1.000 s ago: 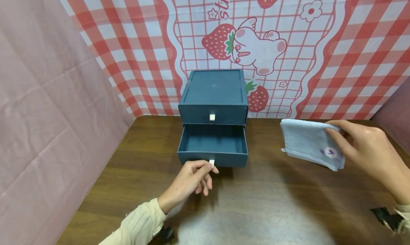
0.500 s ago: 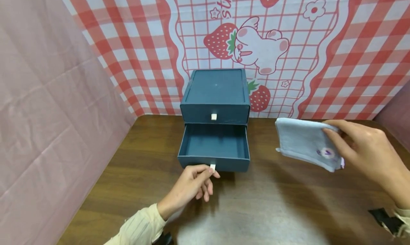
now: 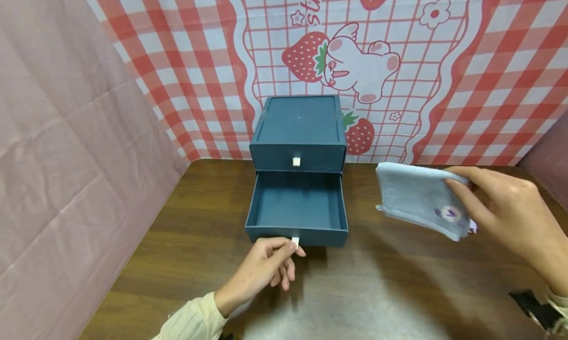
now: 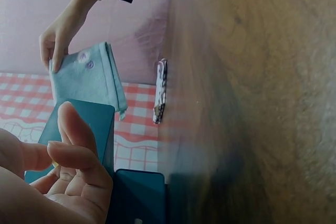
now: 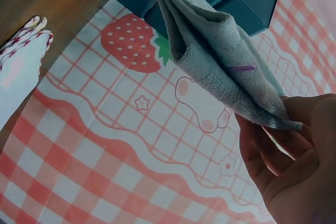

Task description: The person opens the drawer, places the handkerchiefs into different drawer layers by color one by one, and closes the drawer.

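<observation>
A dark blue two-drawer box [image 3: 298, 120] stands against the back cloth. Its lower drawer [image 3: 298, 207] is pulled well out, and nothing lies inside it. With thumb and forefinger my left hand [image 3: 266, 263] pinches the small white pull tab [image 3: 295, 242] on that drawer's front. The other fingers hang loosely curled below. Off to the right, my right hand [image 3: 510, 211] holds a folded light blue towel [image 3: 417, 197] by one edge, raised above the table. A round white patch with purple stitching shows on the towel. In the right wrist view the towel's layered folds [image 5: 210, 51] are visible.
The upper drawer [image 3: 270, 157] is closed. A white item with a red-and-white braided edge [image 5: 26, 59] lies on the wooden table [image 3: 355, 300], mostly hidden behind the right hand in the head view. A red-checked cloth [image 3: 186, 68] hangs behind, a pink cloth [image 3: 66, 157] at left.
My left hand has drawn the lower drawer further out toward me. My right hand has shifted the towel slightly to the left.
</observation>
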`<state>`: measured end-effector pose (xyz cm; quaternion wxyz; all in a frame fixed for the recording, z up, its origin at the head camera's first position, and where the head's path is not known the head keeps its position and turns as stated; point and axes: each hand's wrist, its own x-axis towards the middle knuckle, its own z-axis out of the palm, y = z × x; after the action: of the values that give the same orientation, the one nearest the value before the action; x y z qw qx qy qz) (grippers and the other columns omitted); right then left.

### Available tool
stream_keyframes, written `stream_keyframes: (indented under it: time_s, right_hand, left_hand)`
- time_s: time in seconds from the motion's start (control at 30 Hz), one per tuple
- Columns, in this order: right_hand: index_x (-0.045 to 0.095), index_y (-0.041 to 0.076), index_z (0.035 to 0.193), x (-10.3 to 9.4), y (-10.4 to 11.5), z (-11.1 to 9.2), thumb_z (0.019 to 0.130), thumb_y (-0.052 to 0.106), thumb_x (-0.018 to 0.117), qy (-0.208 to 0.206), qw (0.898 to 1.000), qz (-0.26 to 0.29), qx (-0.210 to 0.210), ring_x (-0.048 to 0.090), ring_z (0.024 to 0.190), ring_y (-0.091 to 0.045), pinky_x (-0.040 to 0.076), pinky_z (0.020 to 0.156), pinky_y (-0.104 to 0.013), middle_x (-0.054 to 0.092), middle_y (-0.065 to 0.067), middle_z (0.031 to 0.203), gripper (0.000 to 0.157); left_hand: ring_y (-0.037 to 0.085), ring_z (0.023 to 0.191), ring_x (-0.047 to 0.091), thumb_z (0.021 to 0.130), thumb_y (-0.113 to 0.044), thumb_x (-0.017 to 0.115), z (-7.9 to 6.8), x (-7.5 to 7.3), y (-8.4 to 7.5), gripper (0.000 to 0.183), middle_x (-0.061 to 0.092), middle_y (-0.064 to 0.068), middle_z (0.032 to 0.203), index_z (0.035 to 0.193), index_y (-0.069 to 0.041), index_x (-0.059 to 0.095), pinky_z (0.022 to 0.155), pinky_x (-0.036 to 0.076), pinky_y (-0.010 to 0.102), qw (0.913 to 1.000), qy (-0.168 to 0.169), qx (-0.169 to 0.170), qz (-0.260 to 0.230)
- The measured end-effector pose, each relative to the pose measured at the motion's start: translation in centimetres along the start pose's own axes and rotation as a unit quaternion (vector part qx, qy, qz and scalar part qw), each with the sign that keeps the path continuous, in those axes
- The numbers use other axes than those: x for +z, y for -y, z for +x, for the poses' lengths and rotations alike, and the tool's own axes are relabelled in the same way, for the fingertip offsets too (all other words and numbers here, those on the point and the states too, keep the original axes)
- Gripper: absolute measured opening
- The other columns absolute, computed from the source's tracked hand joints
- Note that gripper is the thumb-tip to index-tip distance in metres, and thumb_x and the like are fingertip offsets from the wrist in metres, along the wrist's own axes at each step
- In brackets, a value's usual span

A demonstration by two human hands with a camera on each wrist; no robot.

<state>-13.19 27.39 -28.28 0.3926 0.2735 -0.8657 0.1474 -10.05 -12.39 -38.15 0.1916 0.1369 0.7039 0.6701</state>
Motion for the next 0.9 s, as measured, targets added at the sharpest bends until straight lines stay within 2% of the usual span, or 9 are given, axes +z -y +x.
stream_keyframes:
  time_s: [0.13, 0.3, 0.43, 0.67, 0.77, 0.9]
  right_hand:
    - [0.073, 0.002, 0.101, 0.0, 0.4, 0.2, 0.101, 0.045, 0.053, -0.005, 1.000, 0.005, -0.005, 0.047, 0.064, 0.008, 0.041, 0.055, -0.016, 0.071, -0.007, 0.078, 0.047]
    - [0.072, 0.001, 0.100, -0.2, 1.2, 0.6, 0.102, 0.051, 0.048, -0.007, 1.000, 0.011, -0.008, 0.048, 0.066, 0.010, 0.041, 0.055, -0.014, 0.071, -0.008, 0.078, 0.056]
    - [0.073, 0.001, 0.099, -0.4, 1.6, 1.1, 0.102, 0.052, 0.047, -0.012, 1.000, 0.019, -0.013, 0.047, 0.071, 0.013, 0.040, 0.060, -0.011, 0.071, -0.007, 0.078, 0.057]
    - [0.073, 0.003, 0.105, -0.8, 1.9, 1.2, 0.099, 0.036, 0.058, -0.009, 1.000, 0.018, -0.011, 0.047, 0.073, 0.012, 0.039, 0.064, -0.014, 0.072, -0.006, 0.084, 0.037]
    - [0.073, 0.002, 0.105, -1.0, 2.3, 1.0, 0.099, 0.039, 0.056, -0.012, 1.000, 0.015, -0.008, 0.046, 0.075, 0.013, 0.039, 0.065, -0.012, 0.072, -0.007, 0.084, 0.041]
    - [0.073, 0.000, 0.101, -1.2, 2.9, 1.0, 0.101, 0.051, 0.049, -0.029, 0.999, 0.017, -0.003, 0.045, 0.077, 0.016, 0.038, 0.066, -0.008, 0.072, -0.010, 0.082, 0.056]
  left_hand:
    - [0.013, 0.048, 0.056, 0.106, -0.027, 0.049, -0.3, 0.0, 0.2, 0.039, 0.062, 0.008, 0.065, 0.110, 0.008, 0.064, 0.042, 0.038, 0.019, 1.0000, -0.004, 0.004, 0.000]
    - [0.013, 0.047, 0.057, 0.106, -0.027, 0.049, -0.8, 0.0, 0.4, 0.039, 0.062, 0.007, 0.065, 0.110, 0.009, 0.064, 0.042, 0.038, 0.018, 0.9999, -0.008, 0.007, 0.005]
    - [0.012, 0.047, 0.057, 0.106, -0.028, 0.050, -1.2, 0.2, 0.4, 0.039, 0.062, 0.008, 0.065, 0.109, 0.009, 0.065, 0.042, 0.037, 0.018, 0.9999, -0.006, 0.009, 0.008]
    - [0.013, 0.047, 0.058, 0.106, -0.027, 0.051, -1.9, 0.6, 0.5, 0.038, 0.062, 0.010, 0.065, 0.110, 0.008, 0.066, 0.042, 0.038, 0.018, 0.9999, 0.000, 0.007, 0.008]
    - [0.013, 0.048, 0.058, 0.105, -0.027, 0.051, -2.0, 0.6, 0.5, 0.038, 0.063, 0.010, 0.065, 0.110, 0.007, 0.066, 0.042, 0.038, 0.018, 1.0000, 0.001, 0.005, 0.008]
    - [0.013, 0.048, 0.058, 0.105, -0.029, 0.051, -2.2, 0.6, 0.6, 0.039, 0.063, 0.010, 0.065, 0.111, 0.007, 0.066, 0.042, 0.039, 0.018, 0.9999, 0.006, 0.003, 0.008]
